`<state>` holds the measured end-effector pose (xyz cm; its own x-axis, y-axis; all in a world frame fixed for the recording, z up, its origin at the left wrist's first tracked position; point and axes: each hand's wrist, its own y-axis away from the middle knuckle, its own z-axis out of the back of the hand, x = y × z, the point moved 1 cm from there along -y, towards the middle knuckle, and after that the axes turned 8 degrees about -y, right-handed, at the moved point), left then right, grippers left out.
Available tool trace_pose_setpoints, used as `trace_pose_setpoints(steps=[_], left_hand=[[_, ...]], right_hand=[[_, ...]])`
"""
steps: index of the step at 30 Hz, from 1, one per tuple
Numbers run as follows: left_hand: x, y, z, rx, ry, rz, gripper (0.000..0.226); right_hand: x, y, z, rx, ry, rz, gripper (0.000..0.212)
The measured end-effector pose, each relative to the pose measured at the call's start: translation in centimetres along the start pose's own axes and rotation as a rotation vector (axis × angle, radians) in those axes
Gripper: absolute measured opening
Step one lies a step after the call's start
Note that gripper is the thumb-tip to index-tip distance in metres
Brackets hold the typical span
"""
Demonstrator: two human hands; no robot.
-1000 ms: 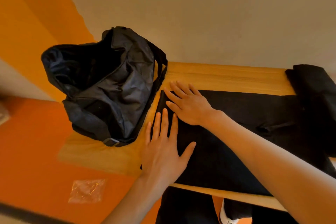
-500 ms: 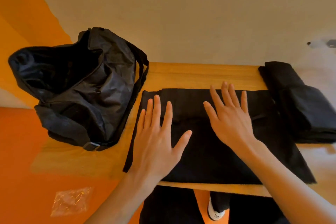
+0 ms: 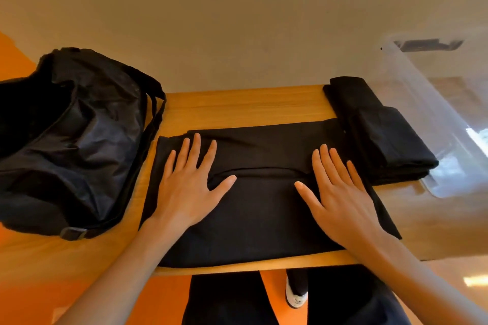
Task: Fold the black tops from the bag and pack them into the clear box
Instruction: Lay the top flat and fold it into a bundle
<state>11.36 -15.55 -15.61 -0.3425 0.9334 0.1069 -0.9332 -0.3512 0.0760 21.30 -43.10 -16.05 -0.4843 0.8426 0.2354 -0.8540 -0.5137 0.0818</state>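
- While both hands lie flat on it, the black top (image 3: 264, 219) is spread across the counter (image 3: 237, 105), with a fold line running between the two thumbs.
- The left hand (image 3: 188, 192) presses the cloth palm down, fingers straight and slightly fanned, thumb stretched toward the other hand; it grips nothing.
- The right hand (image 3: 340, 200) mirrors it: palm down, fingers straight, thumb pointing back at the left hand.
- Just beyond the right hand's fingertips, toward its outer side, sits a pile of folded tops (image 3: 383, 140), its near edge meeting the spread top.
- Past that pile, farther out from the right hand, stands the clear box (image 3: 443, 124); a dark patch at its far end is too unclear to name.
- On the outer side of the left hand the bag (image 3: 79, 134) slumps on the counter with its mouth open, its strap lying close beside the top's edge.
- Below both wrists, under the counter's near edge, a white shoe (image 3: 297, 298) shows on the orange floor (image 3: 158, 298).
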Motion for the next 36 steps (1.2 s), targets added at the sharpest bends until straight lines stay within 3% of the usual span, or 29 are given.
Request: trace_pose_setpoints(steps=[4,6,10,18,30,36], left_hand=[[-2.3,-1.0,2.5,-0.118,0.091,0.013,0.091],[-5.2,-2.9,3.5,-0.138,0.153,-0.152,0.075],[-10.2,-7.5,3.2,-0.002,0.097,-0.541,0.061],[-14.5,-12.1,3.1,-0.07,-0.053,-0.872,0.066],[-14.5,-12.9,2.9,-0.054,-0.084,-0.879,0.075],[-10.2,-6.6,4.3,-0.208,0.19,-0.568,0.068]], right_hand=[[-0.6,2.3,0.1,-0.047,-0.022,-0.027,0.087],[-0.2,3.1,-0.3,-0.036,-0.021,-0.056,0.09],[0.4,3.0,-0.5,-0.057,-0.029,-0.073,0.088],[-0.5,3.8,0.0,-0.09,-0.056,-0.074,0.082],[-2.0,8.0,-1.0,-0.097,0.002,-0.116,0.08],[-0.3,7.2,1.3,-0.163,-0.026,-0.029,0.078]])
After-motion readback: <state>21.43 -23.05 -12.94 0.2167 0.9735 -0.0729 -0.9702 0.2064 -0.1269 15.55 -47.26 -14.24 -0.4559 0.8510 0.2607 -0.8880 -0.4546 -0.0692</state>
